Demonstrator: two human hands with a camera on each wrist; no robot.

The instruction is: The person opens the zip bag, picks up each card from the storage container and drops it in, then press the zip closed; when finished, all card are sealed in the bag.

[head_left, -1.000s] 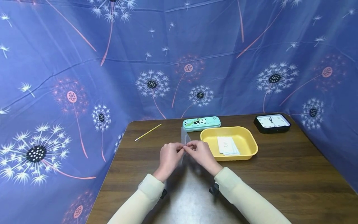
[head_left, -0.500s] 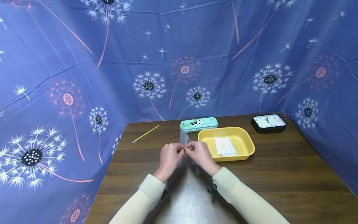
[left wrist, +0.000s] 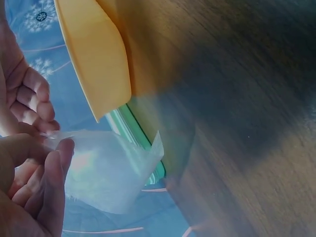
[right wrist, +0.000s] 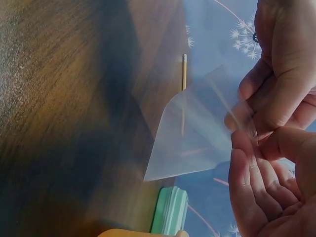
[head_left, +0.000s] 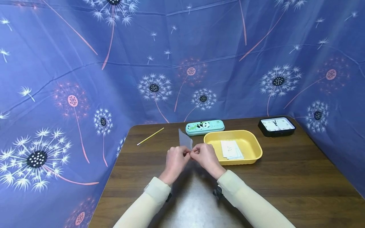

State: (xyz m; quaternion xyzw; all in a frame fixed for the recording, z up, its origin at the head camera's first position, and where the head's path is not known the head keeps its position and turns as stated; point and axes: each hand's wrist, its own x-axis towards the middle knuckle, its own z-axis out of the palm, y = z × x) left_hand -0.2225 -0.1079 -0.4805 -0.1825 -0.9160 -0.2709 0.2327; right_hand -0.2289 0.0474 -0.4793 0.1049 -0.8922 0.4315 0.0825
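Observation:
A small clear plastic bag (head_left: 184,140), thin and slightly cloudy, stands up between both hands over the middle of the table. My left hand (head_left: 175,162) pinches its near edge between thumb and fingers. Right beside it, my right hand (head_left: 207,159) pinches the same edge, the fingertips of both hands meeting. In the left wrist view the bag (left wrist: 106,170) spreads out away from the fingers, one corner folded up. The right wrist view shows the pencil through the bag (right wrist: 192,133). The other fingers of the right hand (right wrist: 271,185) are loosely curled.
A yellow tray (head_left: 254,151) with several white paper cards (head_left: 230,148) sits right of the hands. Behind are a mint panda pencil case (head_left: 205,127) and, at far right, a black-framed clock (head_left: 276,125). A yellow pencil (head_left: 150,136) lies back left. A blue dandelion-print cloth (head_left: 228,79) hangs behind.
The bag has swung leftward and spread wider, its far corner leaning left. Both hands have stayed together at its edge, with the left shifted slightly right.

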